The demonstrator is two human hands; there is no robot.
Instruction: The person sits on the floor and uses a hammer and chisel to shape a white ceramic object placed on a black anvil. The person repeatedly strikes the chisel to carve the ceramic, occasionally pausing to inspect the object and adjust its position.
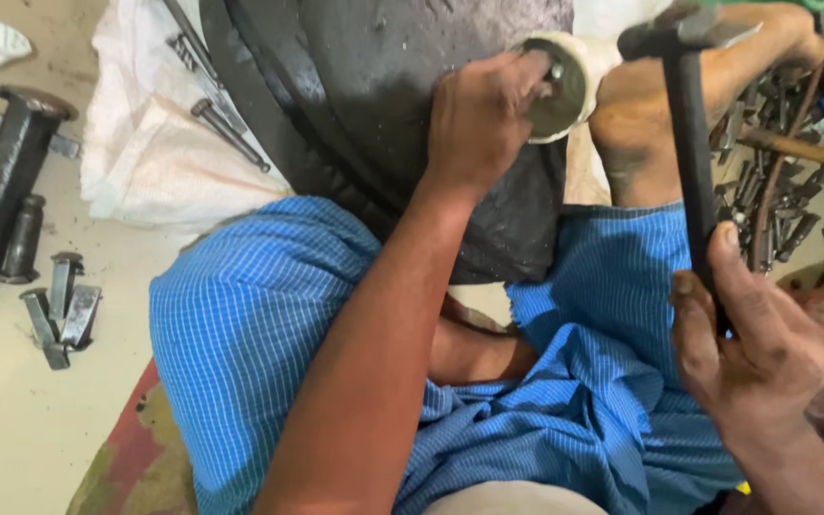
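Observation:
My left hand (481,119) grips the rim of a pale round metal cup-shaped part (565,91), held against a large black slab (383,86) that leans over my lap. My right hand (755,348) is closed around the dark handle of a hammer (690,143). The hammer stands upright, its metal head raised at the top right, just right of the round part. My knee (641,114) sits between the part and the hammer handle. Blue checked cloth (269,315) covers my legs.
A white sack (145,143) with long bolts (231,133) on it lies at the upper left. Black metal blocks and small steel pieces (61,310) rest on the pale floor at left. A heap of dark metal tools (774,191) lies at right.

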